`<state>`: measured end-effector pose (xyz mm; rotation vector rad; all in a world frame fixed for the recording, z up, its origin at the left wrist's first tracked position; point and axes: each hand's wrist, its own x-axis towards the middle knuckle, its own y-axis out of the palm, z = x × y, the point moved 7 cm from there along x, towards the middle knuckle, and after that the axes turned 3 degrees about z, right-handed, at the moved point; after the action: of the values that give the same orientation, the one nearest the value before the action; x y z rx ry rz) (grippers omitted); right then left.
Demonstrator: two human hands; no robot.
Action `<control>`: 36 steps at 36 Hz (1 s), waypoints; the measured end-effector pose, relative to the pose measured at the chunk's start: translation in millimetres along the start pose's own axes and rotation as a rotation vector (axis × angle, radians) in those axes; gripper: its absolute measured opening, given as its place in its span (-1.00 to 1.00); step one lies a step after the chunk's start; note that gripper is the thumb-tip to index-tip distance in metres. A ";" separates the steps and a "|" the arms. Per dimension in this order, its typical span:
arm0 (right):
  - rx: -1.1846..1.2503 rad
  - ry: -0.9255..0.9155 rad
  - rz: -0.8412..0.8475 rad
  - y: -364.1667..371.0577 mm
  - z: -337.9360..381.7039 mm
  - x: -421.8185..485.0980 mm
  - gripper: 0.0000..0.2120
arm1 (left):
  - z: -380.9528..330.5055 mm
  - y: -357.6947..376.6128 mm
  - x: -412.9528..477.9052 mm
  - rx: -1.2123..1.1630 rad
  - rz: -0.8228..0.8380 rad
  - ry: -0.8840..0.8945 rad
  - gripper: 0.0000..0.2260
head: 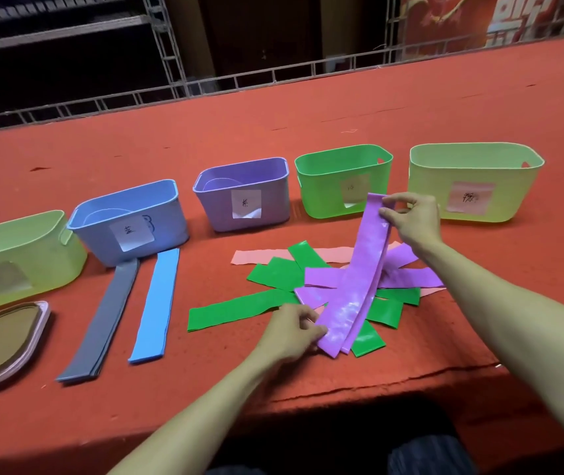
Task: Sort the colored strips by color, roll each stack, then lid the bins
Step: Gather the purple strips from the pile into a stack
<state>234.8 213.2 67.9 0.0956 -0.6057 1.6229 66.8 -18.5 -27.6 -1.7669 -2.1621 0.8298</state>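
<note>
I am mid-sort, on the purples. My right hand (411,219) pinches the far end of a purple strip (359,279) between thumb and fingertips; my left hand (291,329) pinches its near end, lifting it over the mixed pile (273,279) of green, purple and pink. Grey stack (102,323) and blue stack (155,303) lie finished at left. Next, I judge, it needs laying flat near the purple bin (243,195).

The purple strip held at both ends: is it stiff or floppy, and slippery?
The purple strip bows between the right hand and left hand, so probably floppy and light. Its glossy sheen suggests that it may slip.
</note>
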 end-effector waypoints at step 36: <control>0.269 -0.069 0.041 -19.8 25.0 -38.4 -0.76 | -12.4 -44.4 95.9 0.437 -0.255 -0.070 -0.79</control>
<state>252.5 168.2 80.2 0.3403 -0.4408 1.7398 12.9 71.4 -9.4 -1.2405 -1.9930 1.1959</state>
